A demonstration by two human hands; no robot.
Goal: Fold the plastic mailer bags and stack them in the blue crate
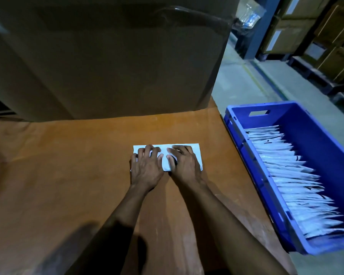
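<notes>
Left hand [146,165] and right hand [184,163] pressing seemingly folded mailer bag [165,165], fingers spread flat, blue crate [324,139] nearby

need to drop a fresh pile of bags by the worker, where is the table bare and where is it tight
Bare: the table left of the left hand, up to the cardboard box; also the strip between box and mailer bag. Tight: under the right hand and bag, and the blue crate, lined with folded bags except its far end.

Two hands [146,167] [184,164], one mailer bag [165,165], one blue crate [314,132], one carton [107,56].
</notes>
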